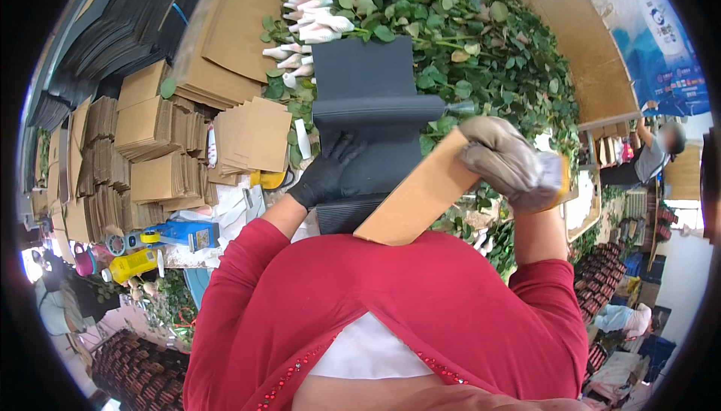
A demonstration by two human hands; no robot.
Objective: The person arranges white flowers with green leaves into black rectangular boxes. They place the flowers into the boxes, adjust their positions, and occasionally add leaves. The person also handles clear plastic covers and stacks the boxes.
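Note:
A black corrugated sheet [364, 73] lies in front of me, with folded ridges across it. My left hand [332, 172], in a black glove, rests flat on its left part with the fingers spread. In a worn grey glove, my right hand [502, 157] grips the upper end of a brown cardboard piece [420, 191]. That piece slants down to the left over the sheet, and its lower end is close to my chest. Cut flowers [458, 16] with dense green leaves lie beyond and under the sheet, their heads in white sleeves [319, 24].
Stacks of cut cardboard [146, 129] and a loose cardboard pile [251, 133] stand at left. Nearer are a blue tape dispenser [188, 235] and a yellow bottle [134, 264]. A tall cardboard wall [552, 28] bounds the right side. Another person [650, 155] is at far right.

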